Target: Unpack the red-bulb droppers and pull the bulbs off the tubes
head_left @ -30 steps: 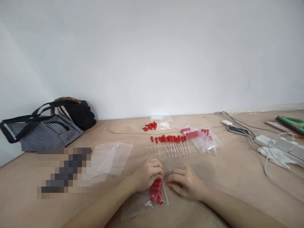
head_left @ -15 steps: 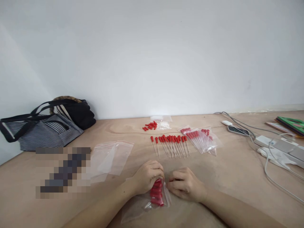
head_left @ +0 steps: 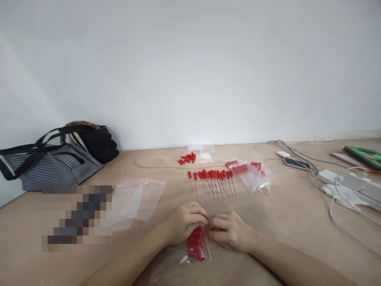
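Observation:
A clear zip bag [head_left: 171, 260] holding several droppers with red rubber bulbs [head_left: 195, 244] lies at the table's near edge, its zip end to the right. My left hand [head_left: 187, 221] is closed over the bag's far corner, fingertips curled by the zip. Close on the right, my right hand [head_left: 230, 231] is closed at the same corner, its fingertips nearly meeting the left ones. Just beyond the hands lies a row of loose droppers [head_left: 212, 182] with red bulbs and clear stems. Filled zip bags of droppers [head_left: 250, 176] overlap to the right of that row.
Flat clear bags [head_left: 139, 198] lie at left, beside a blurred patch. A striped bag [head_left: 56, 167] stands at the back left. Loose red bulbs [head_left: 187, 158] and clear stems [head_left: 204, 157] lie near the wall. At right are a power strip [head_left: 351, 184], cables and a phone-like device [head_left: 297, 163].
My right hand has moved slightly left to the zip edge of the bag, closing the gap to my left hand. The view has shifted a little.

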`<state>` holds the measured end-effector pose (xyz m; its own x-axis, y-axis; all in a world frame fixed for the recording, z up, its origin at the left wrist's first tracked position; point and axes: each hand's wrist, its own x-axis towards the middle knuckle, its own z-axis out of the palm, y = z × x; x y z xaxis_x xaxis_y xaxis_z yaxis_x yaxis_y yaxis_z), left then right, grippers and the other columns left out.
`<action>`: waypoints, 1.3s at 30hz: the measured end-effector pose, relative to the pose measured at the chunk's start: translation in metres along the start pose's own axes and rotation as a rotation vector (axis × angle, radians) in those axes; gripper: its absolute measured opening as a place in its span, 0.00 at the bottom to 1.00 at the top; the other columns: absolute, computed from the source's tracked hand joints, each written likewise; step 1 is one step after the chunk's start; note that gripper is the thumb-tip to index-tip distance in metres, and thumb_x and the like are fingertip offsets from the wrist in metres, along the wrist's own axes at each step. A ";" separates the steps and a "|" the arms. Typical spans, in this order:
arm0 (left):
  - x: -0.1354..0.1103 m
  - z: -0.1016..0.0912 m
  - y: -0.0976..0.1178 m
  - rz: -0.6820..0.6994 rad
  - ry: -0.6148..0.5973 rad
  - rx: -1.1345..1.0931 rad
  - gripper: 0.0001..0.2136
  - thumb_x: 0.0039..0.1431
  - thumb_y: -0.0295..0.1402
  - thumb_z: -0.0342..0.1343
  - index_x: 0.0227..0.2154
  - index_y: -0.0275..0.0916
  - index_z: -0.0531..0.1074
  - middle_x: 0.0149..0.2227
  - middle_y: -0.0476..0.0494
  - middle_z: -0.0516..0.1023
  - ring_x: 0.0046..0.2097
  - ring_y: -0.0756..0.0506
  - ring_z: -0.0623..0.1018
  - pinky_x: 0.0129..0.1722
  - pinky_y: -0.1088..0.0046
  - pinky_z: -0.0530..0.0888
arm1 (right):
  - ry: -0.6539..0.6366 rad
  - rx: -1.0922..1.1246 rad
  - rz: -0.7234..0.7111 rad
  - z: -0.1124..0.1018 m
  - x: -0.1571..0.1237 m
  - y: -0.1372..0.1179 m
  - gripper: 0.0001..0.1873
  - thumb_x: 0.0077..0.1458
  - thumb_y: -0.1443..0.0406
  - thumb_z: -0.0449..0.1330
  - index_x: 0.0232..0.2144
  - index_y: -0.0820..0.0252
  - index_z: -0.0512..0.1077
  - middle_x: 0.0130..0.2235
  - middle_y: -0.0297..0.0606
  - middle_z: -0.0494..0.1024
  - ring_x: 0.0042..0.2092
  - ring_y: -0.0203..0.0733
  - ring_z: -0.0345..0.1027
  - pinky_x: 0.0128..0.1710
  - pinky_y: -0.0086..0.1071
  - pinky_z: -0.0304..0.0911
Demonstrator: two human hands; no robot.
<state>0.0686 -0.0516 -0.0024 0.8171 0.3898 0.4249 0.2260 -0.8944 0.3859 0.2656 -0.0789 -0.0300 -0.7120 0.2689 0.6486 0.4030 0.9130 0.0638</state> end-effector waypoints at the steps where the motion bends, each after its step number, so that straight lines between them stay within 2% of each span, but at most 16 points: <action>1: 0.001 -0.002 0.000 0.022 -0.006 0.018 0.10 0.60 0.26 0.44 0.31 0.37 0.72 0.37 0.43 0.75 0.39 0.48 0.70 0.40 0.73 0.68 | 0.018 -0.005 0.005 0.000 0.000 0.000 0.12 0.55 0.71 0.47 0.25 0.59 0.68 0.26 0.31 0.69 0.26 0.30 0.58 0.23 0.26 0.50; 6: 0.004 -0.008 0.001 0.083 -0.011 0.141 0.10 0.59 0.27 0.47 0.27 0.39 0.72 0.38 0.47 0.76 0.42 0.46 0.68 0.44 0.69 0.65 | 0.060 -0.017 0.029 -0.003 0.000 -0.001 0.11 0.54 0.71 0.48 0.25 0.59 0.68 0.25 0.32 0.68 0.25 0.30 0.57 0.23 0.26 0.49; 12: 0.003 -0.003 0.004 0.086 -0.022 0.177 0.15 0.59 0.22 0.39 0.28 0.38 0.70 0.34 0.46 0.76 0.34 0.48 0.67 0.37 0.72 0.66 | 0.040 -0.053 0.039 -0.007 0.002 0.000 0.13 0.55 0.71 0.46 0.25 0.60 0.68 0.25 0.32 0.68 0.24 0.30 0.55 0.22 0.27 0.47; 17: 0.004 0.001 0.005 0.104 -0.008 0.164 0.15 0.60 0.23 0.38 0.25 0.37 0.68 0.32 0.44 0.74 0.31 0.49 0.67 0.35 0.73 0.66 | 0.052 -0.119 -0.039 -0.005 0.000 0.003 0.14 0.57 0.70 0.46 0.23 0.60 0.67 0.24 0.32 0.68 0.24 0.31 0.55 0.22 0.30 0.45; 23: 0.006 -0.002 0.007 0.091 -0.110 0.168 0.14 0.60 0.23 0.37 0.24 0.37 0.66 0.29 0.45 0.73 0.31 0.49 0.67 0.33 0.73 0.64 | -0.011 -0.135 -0.145 -0.006 0.003 0.002 0.15 0.59 0.71 0.44 0.24 0.60 0.66 0.24 0.32 0.68 0.24 0.31 0.54 0.21 0.31 0.42; 27: 0.004 -0.004 0.004 0.082 -0.091 0.131 0.14 0.60 0.25 0.36 0.25 0.37 0.66 0.29 0.44 0.73 0.31 0.49 0.68 0.33 0.73 0.65 | -0.056 -0.125 -0.157 -0.009 0.002 0.004 0.17 0.60 0.70 0.43 0.22 0.60 0.65 0.23 0.32 0.67 0.24 0.32 0.54 0.21 0.31 0.42; 32: 0.004 -0.012 0.002 -0.006 -0.058 0.041 0.12 0.61 0.27 0.38 0.30 0.37 0.67 0.33 0.43 0.74 0.37 0.48 0.71 0.39 0.72 0.67 | -0.137 -0.107 -0.101 -0.011 -0.001 0.012 0.18 0.60 0.68 0.43 0.22 0.60 0.65 0.25 0.32 0.68 0.26 0.32 0.55 0.22 0.30 0.45; 35: 0.001 -0.019 0.011 -0.151 -0.092 -0.009 0.10 0.59 0.32 0.46 0.42 0.38 0.66 0.44 0.41 0.72 0.45 0.46 0.70 0.45 0.68 0.67 | -0.162 -0.082 -0.041 -0.011 -0.003 0.016 0.15 0.58 0.69 0.46 0.22 0.59 0.66 0.24 0.33 0.67 0.27 0.33 0.56 0.22 0.30 0.44; 37: -0.007 -0.022 0.019 -0.240 -0.119 -0.002 0.21 0.54 0.39 0.52 0.51 0.39 0.60 0.50 0.38 0.68 0.51 0.42 0.67 0.49 0.62 0.66 | -0.181 -0.013 0.037 -0.012 -0.004 0.017 0.12 0.55 0.69 0.48 0.25 0.59 0.68 0.25 0.33 0.68 0.27 0.33 0.56 0.22 0.29 0.46; 39: -0.020 -0.023 0.024 -0.278 -0.147 0.042 0.32 0.49 0.45 0.56 0.55 0.40 0.54 0.54 0.35 0.64 0.54 0.37 0.64 0.52 0.56 0.63 | -0.222 0.114 0.137 -0.014 -0.006 0.018 0.10 0.51 0.70 0.50 0.29 0.57 0.71 0.27 0.34 0.69 0.29 0.34 0.57 0.24 0.28 0.50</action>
<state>0.0459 -0.0759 0.0176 0.7882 0.5873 0.1839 0.4703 -0.7675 0.4356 0.2853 -0.0684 -0.0218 -0.7691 0.4411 0.4625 0.4457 0.8888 -0.1065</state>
